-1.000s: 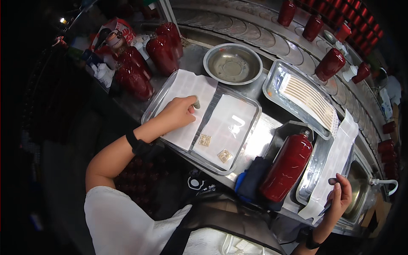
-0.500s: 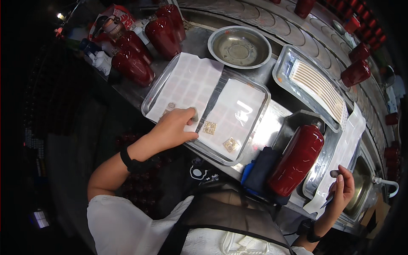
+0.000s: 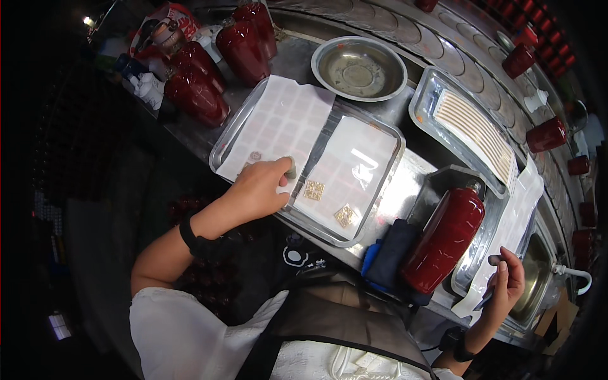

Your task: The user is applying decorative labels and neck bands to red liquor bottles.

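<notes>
My left hand (image 3: 256, 190) is over the near edge of the left white decal sheet (image 3: 278, 117), fingers curled and thumb drawn in. A grey cover shows on a fingertip; whatever the fingers pinch is hidden. Two square gold pieces (image 3: 344, 216) lie on the right white sheet (image 3: 345, 152). Both sheets rest in a metal tray (image 3: 394, 166). At the right, my right hand (image 3: 508, 282) is closed beside a long white paper strip (image 3: 516, 202). It also has a grey-covered fingertip, and a thin dark thing in its grip is mostly hidden.
A glossy red bottle (image 3: 443, 240) lies tilted in a metal holder by a dark cloth (image 3: 389, 253). Behind are a water-filled metal basin (image 3: 358, 68) and a tray (image 3: 425, 120) with a striped sheet. Red bottles (image 3: 196, 98) stand far left; a conveyor (image 3: 437, 47) runs behind.
My left thumb has drawn in toward the curled fingers. My right hand has shifted slightly left. On the conveyor, red bottles have moved along to the right, and a white piece has come into view.
</notes>
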